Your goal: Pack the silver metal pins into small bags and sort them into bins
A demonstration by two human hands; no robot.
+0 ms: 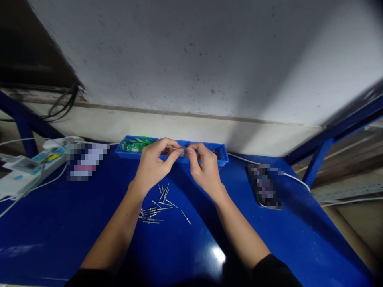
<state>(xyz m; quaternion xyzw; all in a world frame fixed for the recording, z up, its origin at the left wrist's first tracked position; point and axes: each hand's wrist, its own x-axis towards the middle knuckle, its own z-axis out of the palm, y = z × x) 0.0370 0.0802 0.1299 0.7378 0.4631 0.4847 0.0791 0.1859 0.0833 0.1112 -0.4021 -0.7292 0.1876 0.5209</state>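
Left hand (pixel 154 161): fingers pinched on a small metal part (pixel 182 150), held above the counter (pixel 60 223).
Right hand (pixel 204 165): fingers closed on the same part, meeting the left.
Rivets (pixel 157 205): loose pile on counter, below the hands.
Blue tray (pixel 223 157): behind hands, against wall; green pieces (pixel 136 144) in left compartment.
Phone (pixel 265 185): right, cabled.

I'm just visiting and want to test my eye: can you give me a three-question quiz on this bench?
1. True or false: the loose metal pins lie inside the blue tray.
2. What colour are the parts at the tray's left end?
3. Which hand is nearer the pins: A left hand, B right hand?

Key: 1 false, they lie on the blue table. 2 green parts. 3 A.
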